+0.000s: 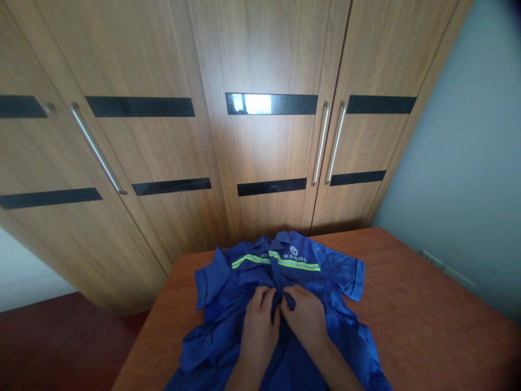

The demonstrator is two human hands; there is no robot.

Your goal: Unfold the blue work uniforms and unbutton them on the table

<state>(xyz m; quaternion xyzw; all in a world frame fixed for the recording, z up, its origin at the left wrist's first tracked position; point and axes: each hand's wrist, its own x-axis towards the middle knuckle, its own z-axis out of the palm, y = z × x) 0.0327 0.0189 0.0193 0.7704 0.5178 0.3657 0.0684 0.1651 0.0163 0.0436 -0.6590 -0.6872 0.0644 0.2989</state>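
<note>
A blue short-sleeved work shirt (pixel 232 326) lies front up, its collar toward the wardrobe. Across its chest runs a yellow-green and silver reflective stripe, with a white gear logo and lettering at the right. My left hand (pixel 260 320) and my right hand (pixel 303 315) meet at the front placket, just below the stripe. Both have their fingers closed on the bunched cloth there, fingertips almost touching. Whatever lies between the fingertips, such as a button, is hidden. The lower part of the shirt is rumpled and runs out of view at the bottom.
The shirt rests on a reddish-brown wooden table (pixel 411 304). Behind it stands a wooden wardrobe (pixel 268 146) with metal handles and black strips, its doors closed. A pale wall (pixel 459 179) borders the right side, and dark red floor (pixel 61 342) shows at the lower left.
</note>
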